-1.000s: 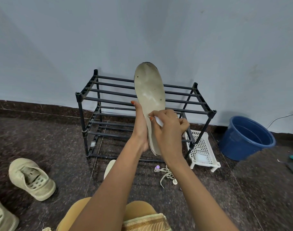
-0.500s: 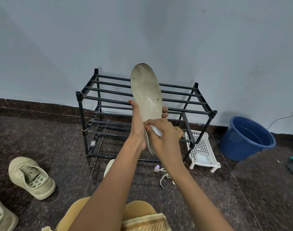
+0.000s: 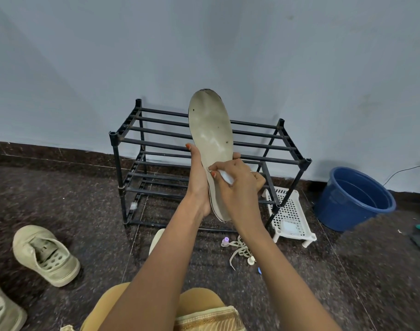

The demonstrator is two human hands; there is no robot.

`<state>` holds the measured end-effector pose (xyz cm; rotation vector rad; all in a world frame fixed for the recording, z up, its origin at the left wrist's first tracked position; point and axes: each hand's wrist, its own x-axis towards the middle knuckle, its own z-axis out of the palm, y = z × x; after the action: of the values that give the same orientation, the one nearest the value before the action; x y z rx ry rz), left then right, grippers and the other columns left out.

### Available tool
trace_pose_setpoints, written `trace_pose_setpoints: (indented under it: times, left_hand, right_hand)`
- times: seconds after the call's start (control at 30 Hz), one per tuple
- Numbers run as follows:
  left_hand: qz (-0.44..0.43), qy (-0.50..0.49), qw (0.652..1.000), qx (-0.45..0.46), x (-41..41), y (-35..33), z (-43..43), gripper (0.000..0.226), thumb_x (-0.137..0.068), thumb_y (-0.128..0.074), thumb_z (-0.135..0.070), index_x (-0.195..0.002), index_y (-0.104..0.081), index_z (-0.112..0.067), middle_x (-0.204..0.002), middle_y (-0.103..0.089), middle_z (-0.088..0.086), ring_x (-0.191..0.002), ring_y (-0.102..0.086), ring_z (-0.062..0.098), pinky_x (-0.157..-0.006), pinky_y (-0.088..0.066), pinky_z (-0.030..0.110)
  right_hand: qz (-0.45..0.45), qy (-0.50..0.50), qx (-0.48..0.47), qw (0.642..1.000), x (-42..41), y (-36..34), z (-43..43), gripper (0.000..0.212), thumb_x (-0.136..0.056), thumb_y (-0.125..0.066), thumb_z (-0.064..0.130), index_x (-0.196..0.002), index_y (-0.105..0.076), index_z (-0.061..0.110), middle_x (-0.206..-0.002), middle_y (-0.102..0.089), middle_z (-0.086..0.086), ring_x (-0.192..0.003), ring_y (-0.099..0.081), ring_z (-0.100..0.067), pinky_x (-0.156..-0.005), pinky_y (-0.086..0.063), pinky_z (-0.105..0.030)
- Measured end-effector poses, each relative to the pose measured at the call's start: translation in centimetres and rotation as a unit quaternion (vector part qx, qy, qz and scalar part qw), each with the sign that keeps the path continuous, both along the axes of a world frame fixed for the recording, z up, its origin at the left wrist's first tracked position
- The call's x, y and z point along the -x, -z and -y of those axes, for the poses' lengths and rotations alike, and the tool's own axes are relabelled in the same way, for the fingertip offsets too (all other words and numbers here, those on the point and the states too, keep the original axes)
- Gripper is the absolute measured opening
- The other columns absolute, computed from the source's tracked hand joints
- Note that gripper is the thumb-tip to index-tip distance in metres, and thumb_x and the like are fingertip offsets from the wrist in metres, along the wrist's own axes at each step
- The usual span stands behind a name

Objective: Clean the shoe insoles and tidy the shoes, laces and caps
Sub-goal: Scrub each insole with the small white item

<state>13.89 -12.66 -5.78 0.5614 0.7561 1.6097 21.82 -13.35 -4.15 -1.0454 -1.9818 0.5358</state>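
Note:
My left hand (image 3: 199,180) holds a beige insole (image 3: 210,130) upright by its lower half, in front of the black shoe rack (image 3: 285,161). My right hand (image 3: 240,185) grips a small white cleaning tool (image 3: 226,176) and presses it against the insole's lower part. A second insole (image 3: 156,240) lies on the floor, mostly hidden behind my left forearm. Beige laces (image 3: 240,252) lie on the floor with a purple cap (image 3: 225,240) and a white cap (image 3: 251,260) beside them. One beige shoe (image 3: 45,255) lies at the left, another (image 3: 1,309) at the bottom left corner.
A white perforated plastic stand (image 3: 290,211) sits right of the rack. A blue bucket (image 3: 352,199) stands at the right by the wall. A small blue item (image 3: 259,270) lies near the laces. My knees in yellow cloth (image 3: 199,304) fill the bottom centre.
The insole has tilted and shifted slightly left. My right hand with the white tool has moved a little down and left along the insole's lower part.

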Motion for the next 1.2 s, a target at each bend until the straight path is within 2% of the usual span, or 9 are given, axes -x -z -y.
trace_pose_setpoints:
  times: [0.07,0.17,0.37,0.57,0.63,0.73,0.87,0.93,1.2]
  left_hand:
    - [0.004,-0.007,1.0,0.001,0.0,-0.1,0.0,0.095,-0.083,-0.004,-0.076,-0.098,-0.064,-0.003,-0.082,-0.069,0.009,-0.074,-0.067,0.02,-0.067,-0.056,0.026]
    - [0.054,-0.009,0.998,-0.009,-0.1,-0.2,0.1,0.094,-0.082,-0.008,-0.078,-0.099,-0.061,-0.002,-0.08,-0.066,0.01,-0.075,-0.063,0.021,-0.066,-0.057,0.026]
    - [0.075,-0.023,0.997,-0.016,0.2,-0.2,0.1,0.095,-0.082,-0.01,-0.077,-0.104,-0.06,0.0,-0.085,-0.064,0.011,-0.076,-0.061,0.021,-0.063,-0.055,0.025]
    - [0.042,0.011,0.999,-0.013,0.0,-0.5,0.2,0.095,-0.082,-0.005,-0.077,-0.095,-0.064,-0.004,-0.082,-0.068,0.01,-0.075,-0.065,0.02,-0.07,-0.056,0.026]
    - [0.027,0.009,1.0,-0.012,-0.1,-0.5,0.3,0.089,-0.084,-0.007,-0.074,-0.093,-0.066,-0.007,-0.08,-0.069,0.007,-0.073,-0.067,0.018,-0.069,-0.056,0.026]
    - [0.034,0.007,0.999,-0.014,-0.3,-0.5,0.5,0.077,-0.088,-0.014,-0.07,-0.094,-0.066,-0.014,-0.078,-0.071,0.003,-0.073,-0.069,0.015,-0.069,-0.056,0.026]
    - [0.028,0.02,0.999,-0.012,-0.2,-0.6,0.5,0.084,-0.086,-0.01,-0.072,-0.09,-0.066,-0.009,-0.074,-0.069,0.004,-0.069,-0.068,0.016,-0.065,-0.056,0.023]
    - [0.021,0.01,1.0,-0.011,-0.2,-0.7,0.4,0.087,-0.086,-0.007,-0.073,-0.087,-0.064,-0.007,-0.07,-0.068,0.005,-0.064,-0.066,0.016,-0.061,-0.056,0.022]
    - [0.095,-0.036,0.994,-0.03,0.0,-0.7,0.0,0.086,-0.085,-0.016,-0.073,-0.092,-0.062,0.0,-0.077,-0.065,0.01,-0.072,-0.063,0.018,-0.077,-0.056,0.028]
  right_hand:
    - [-0.021,-0.024,0.025,0.999,0.0,0.3,0.3,0.016,-0.083,-0.059,0.009,-0.089,-0.07,0.018,-0.096,-0.061,-0.002,-0.1,-0.053,-0.02,-0.091,-0.027,-0.04]
    - [-0.044,-0.046,0.041,0.997,-0.2,0.6,1.1,0.015,-0.082,-0.06,0.009,-0.088,-0.071,0.018,-0.089,-0.058,0.007,-0.096,-0.055,-0.017,-0.09,-0.036,-0.052]
    - [-0.06,-0.059,0.053,0.995,-0.8,0.9,1.8,0.014,-0.081,-0.063,0.011,-0.088,-0.07,0.021,-0.089,-0.056,0.019,-0.099,-0.056,-0.013,-0.092,-0.039,-0.052]
    - [-0.022,-0.02,-0.011,1.0,-0.5,0.7,0.4,0.012,-0.079,-0.064,0.012,-0.087,-0.071,0.018,-0.091,-0.061,0.001,-0.094,-0.056,-0.021,-0.086,-0.041,-0.05]
    - [-0.003,-0.002,-0.025,1.0,-0.5,0.5,-0.2,0.01,-0.081,-0.065,0.014,-0.089,-0.071,0.018,-0.093,-0.06,0.0,-0.098,-0.054,-0.021,-0.089,-0.036,-0.041]
    - [0.028,0.031,-0.058,0.997,-0.5,0.0,-0.9,0.01,-0.082,-0.065,0.017,-0.09,-0.071,0.018,-0.096,-0.061,0.002,-0.095,-0.052,-0.019,-0.077,-0.022,-0.027]
    - [-0.003,0.0,-0.032,0.999,-0.4,0.2,-0.8,0.011,-0.082,-0.064,0.011,-0.089,-0.071,0.014,-0.099,-0.066,-0.002,-0.101,-0.054,-0.024,-0.088,-0.038,-0.044]
    - [-0.014,-0.02,-0.022,0.999,-0.5,0.6,-0.4,0.012,-0.081,-0.062,0.011,-0.088,-0.071,0.015,-0.096,-0.065,-0.005,-0.096,-0.055,-0.026,-0.084,-0.041,-0.051]
    - [-0.047,-0.058,0.038,0.997,-1.4,1.1,2.2,0.014,-0.082,-0.061,0.011,-0.09,-0.07,0.018,-0.091,-0.063,0.008,-0.094,-0.053,-0.014,-0.087,-0.041,-0.037]
